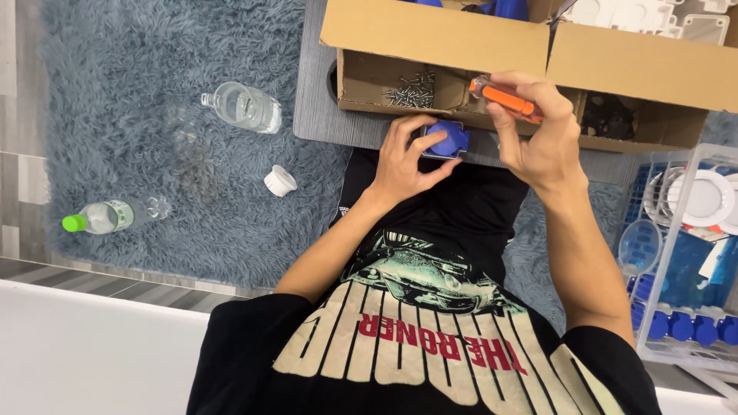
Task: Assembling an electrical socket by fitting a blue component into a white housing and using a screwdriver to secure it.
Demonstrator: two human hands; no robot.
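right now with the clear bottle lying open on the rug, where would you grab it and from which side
Grip the clear bottle around its wide middle, coming straight down from above. It lies on its side on the shaggy rug, open neck toward the left, so the round body is the broadest exposed part. Its white cap sits apart, so keep the neck raised in case liquid remains. Both the left hand and right hand are occupied.

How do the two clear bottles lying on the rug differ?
The upper bottle is wide, squat and uncapped; a loose white cap lies nearby. The lower bottle is slimmer, wears a green cap and carries a label, which the upper one lacks. Both are clear, lie on their sides on the blue shag rug, away from both hands.
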